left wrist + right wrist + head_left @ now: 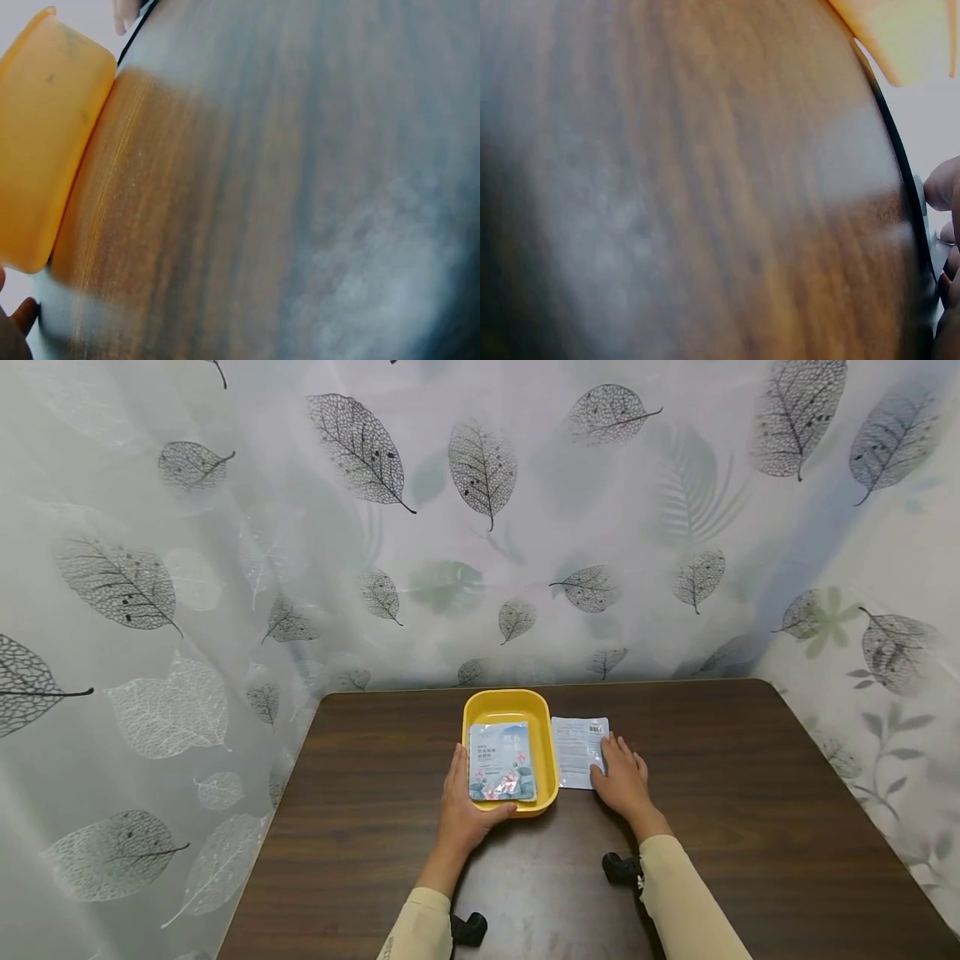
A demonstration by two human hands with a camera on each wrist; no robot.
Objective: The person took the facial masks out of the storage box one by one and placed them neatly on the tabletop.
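Observation:
A yellow plastic basin (510, 698) stands near the back of the table. Inside it lies a pale blue sheet mask packet (498, 762) printed with pink lotus flowers, and the edge of another shows beneath. My left hand (461, 814) grips the basin's front left corner, fingers along the left wall and thumb across the front rim. Just right of the basin, a sheet mask packet (574, 753) lies with its printed text side up. My right hand (626, 785) holds that packet by its right edge, thumb near its lower corner; the fingertips are partly hidden.
The dark wooden table (360, 793) reaches back to a leaf-patterned curtain (450, 543) that also hangs along both sides. Black wrist mounts (621, 868) sit beside both sleeves. Both wrist views mostly show the tabletop, with the basin at one edge.

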